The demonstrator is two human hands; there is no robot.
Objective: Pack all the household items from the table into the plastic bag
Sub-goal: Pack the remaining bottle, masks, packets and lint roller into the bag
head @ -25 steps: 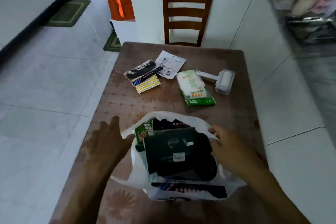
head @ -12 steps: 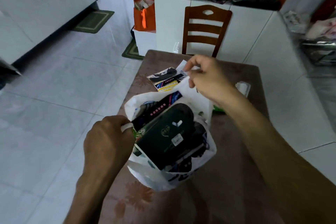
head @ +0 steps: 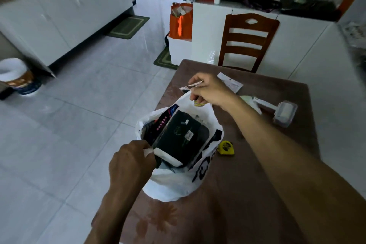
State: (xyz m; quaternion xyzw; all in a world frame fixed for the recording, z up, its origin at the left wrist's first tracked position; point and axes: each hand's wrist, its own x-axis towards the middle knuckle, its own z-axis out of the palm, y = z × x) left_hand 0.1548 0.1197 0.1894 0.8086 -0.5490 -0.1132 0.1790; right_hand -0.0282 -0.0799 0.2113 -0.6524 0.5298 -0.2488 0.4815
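A white plastic bag [head: 174, 184] stands open on the brown table [head: 247, 194], stuffed with a dark green packet [head: 180, 134] and other dark packs. My left hand [head: 131, 162] grips the bag's near left rim. My right hand [head: 210, 90] holds two small flat packets [head: 191, 86] just above the bag's far rim; a yellow striped edge shows under its fingers. On the table lie a white lint roller [head: 281, 112], a yellow tape measure [head: 225, 147], a white paper packet [head: 230, 83] and a pale green pack [head: 246, 98] partly hidden by my forearm.
A wooden chair [head: 247, 41] stands at the table's far end against white cabinets. An orange bag [head: 181, 21] sits on a white box to the left. Tiled floor with green mats and a bucket [head: 16, 77] lies left of the table.
My right hand has picked the small flat packets off the table and lifted them above the bag's far rim. My left hand keeps its grip on the bag's rim. The camera has tilted up.
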